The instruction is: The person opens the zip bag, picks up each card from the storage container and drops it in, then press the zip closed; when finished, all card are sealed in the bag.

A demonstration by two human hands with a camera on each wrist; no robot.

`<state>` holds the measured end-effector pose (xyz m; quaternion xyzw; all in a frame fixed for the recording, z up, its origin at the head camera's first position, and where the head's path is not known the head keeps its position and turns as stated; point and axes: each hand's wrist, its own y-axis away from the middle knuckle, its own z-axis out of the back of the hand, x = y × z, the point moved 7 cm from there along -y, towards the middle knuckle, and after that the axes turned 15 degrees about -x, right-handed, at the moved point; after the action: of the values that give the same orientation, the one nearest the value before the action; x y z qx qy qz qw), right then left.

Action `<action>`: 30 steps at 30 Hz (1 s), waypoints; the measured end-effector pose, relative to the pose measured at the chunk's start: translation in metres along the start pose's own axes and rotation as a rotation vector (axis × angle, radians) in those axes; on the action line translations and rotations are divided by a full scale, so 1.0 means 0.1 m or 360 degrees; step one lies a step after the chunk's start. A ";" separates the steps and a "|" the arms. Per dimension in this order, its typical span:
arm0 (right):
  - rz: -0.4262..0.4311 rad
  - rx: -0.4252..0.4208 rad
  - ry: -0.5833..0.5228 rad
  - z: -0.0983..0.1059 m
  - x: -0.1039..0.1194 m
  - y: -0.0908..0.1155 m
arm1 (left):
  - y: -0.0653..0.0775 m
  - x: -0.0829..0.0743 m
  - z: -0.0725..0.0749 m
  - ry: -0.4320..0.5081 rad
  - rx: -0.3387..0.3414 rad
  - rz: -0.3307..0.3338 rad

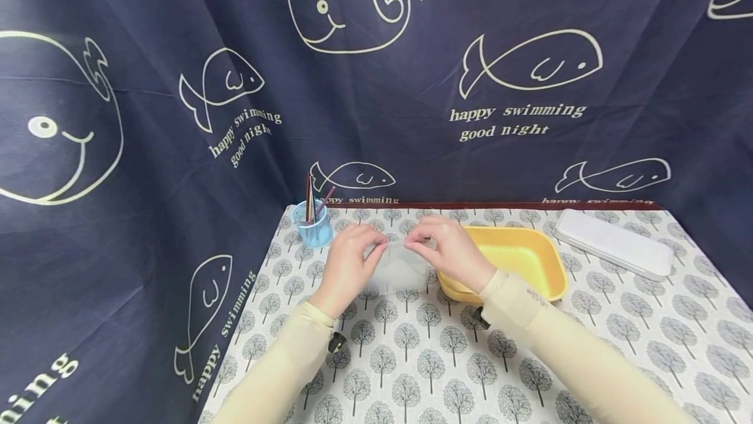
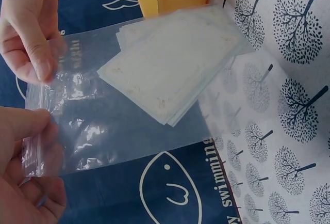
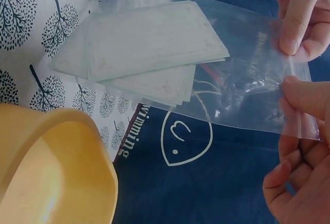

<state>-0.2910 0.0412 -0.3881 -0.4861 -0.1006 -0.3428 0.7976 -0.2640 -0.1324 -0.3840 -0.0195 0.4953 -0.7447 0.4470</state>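
Observation:
A clear zip bag [image 2: 108,136] hangs between both hands in the head view, its top edge level with the fingertips. Inside it lie several pale, thin rectangular cards [image 3: 149,41], stacked askew toward the bottom end. My left hand [image 1: 351,264] pinches the zip edge on one side between thumb and fingers. On the other side, my right hand [image 1: 450,254] pinches the same edge. Both wrist views show the two thumbs a short way apart along the zip strip [image 3: 296,102].
A yellow basin [image 1: 555,267] stands just right of the bag, partly behind the right hand. At the back left is a blue cup [image 1: 317,233] with pencils. A white flat case [image 1: 614,244] lies at the right on the tree-print cloth [image 1: 406,358]. A dark blue curtain [image 1: 412,117] hangs behind.

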 end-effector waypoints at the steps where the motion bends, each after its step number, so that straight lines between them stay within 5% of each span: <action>1: 0.0014 0.0004 0.0006 0.00 0.00 0.00 | 0.00 -0.01 -0.01 -0.0004 -0.0002 -0.0012; 12: -0.0206 -0.0013 0.0022 0.09 -0.10 0.06 | 0.03 0.04 0.01 -0.0006 -0.0055 0.0024; 30: 0.0015 0.0040 0.0081 0.14 -0.05 0.09 | 0.07 0.07 0.08 -0.0045 -0.0020 -0.0099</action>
<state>-0.2865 0.0581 -0.3902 -0.4676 -0.0824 -0.3498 0.8076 -0.2593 -0.1436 -0.3883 -0.0482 0.4928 -0.7546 0.4305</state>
